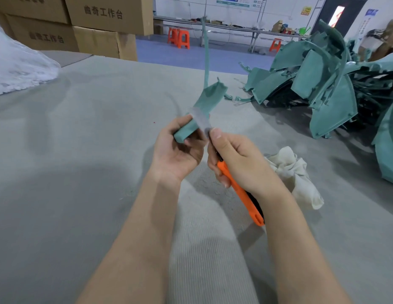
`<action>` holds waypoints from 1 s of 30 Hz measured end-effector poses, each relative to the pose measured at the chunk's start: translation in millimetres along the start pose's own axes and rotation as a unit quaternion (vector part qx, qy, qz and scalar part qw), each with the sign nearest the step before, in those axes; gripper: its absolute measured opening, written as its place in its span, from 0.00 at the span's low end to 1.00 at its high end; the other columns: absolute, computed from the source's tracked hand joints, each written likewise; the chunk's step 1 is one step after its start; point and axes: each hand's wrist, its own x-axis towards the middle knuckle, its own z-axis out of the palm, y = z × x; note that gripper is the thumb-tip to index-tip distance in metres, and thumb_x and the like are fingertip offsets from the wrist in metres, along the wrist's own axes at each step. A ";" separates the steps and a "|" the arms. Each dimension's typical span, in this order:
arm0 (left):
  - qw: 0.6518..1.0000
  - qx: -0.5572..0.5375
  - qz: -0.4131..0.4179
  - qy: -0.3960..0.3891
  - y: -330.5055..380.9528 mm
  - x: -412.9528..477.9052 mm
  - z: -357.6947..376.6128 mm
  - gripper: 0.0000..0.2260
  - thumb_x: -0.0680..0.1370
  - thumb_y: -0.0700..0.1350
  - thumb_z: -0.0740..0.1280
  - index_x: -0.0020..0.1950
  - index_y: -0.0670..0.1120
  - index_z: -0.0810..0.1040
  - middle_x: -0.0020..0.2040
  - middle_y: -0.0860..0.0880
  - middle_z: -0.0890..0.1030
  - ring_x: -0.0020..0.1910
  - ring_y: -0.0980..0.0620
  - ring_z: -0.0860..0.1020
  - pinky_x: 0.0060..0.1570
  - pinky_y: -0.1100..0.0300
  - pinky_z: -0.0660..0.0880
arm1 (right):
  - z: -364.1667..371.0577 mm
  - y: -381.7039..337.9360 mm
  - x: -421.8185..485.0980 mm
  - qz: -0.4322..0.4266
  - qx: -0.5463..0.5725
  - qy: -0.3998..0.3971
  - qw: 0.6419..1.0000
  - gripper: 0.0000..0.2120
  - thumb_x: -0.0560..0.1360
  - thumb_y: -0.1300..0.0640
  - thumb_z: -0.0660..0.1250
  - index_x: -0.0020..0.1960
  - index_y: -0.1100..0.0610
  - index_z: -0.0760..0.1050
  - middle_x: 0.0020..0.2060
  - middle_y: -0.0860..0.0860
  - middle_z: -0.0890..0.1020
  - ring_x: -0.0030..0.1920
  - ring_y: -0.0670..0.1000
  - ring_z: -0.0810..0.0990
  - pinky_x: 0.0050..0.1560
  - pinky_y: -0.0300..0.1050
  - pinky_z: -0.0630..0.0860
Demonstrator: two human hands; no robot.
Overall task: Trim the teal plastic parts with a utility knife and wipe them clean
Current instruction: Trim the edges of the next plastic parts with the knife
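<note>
Item under inspection: one teal part (209,96), a flat, matte, strip-shaped piece with a squared near end and a ragged, upturned far end. A thin teal strip (206,51) rises from that far end. The part is held clear of the table (81,150), up and to the left of the white rag (294,174), and slants away from me towards the upper right.

My left hand (180,150) is palm-up, to the left of the rag, with its fingers curled round the near end of the part and the thumb along its left edge. My right hand (237,159), just left of the rag, is closed round the orange utility knife (241,194). The thumb tip sits up beside the part, and the handle's tail runs down past my wrist. A blurred grey streak crosses the part by that thumb; I cannot tell the blade's exact position. Both forearms are bare and converge on the part.

The rag lies crumpled on the table. Beyond it, to the right, is a pile of teal parts (318,84). Far to its left stand cardboard boxes (99,25).
</note>
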 end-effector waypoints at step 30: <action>0.999 -0.042 -0.026 -0.004 -12.7 -5.0 17.7 0.11 0.69 0.39 0.63 0.30 0.36 0.79 0.30 0.44 0.80 0.17 0.59 0.65 0.16 0.72 0.63 | -1.0 8.5 6.1 -0.080 -0.077 0.163 0.980 0.24 0.81 0.45 0.53 0.32 0.58 0.67 0.22 0.53 0.71 0.22 0.48 0.70 0.29 0.43 0.66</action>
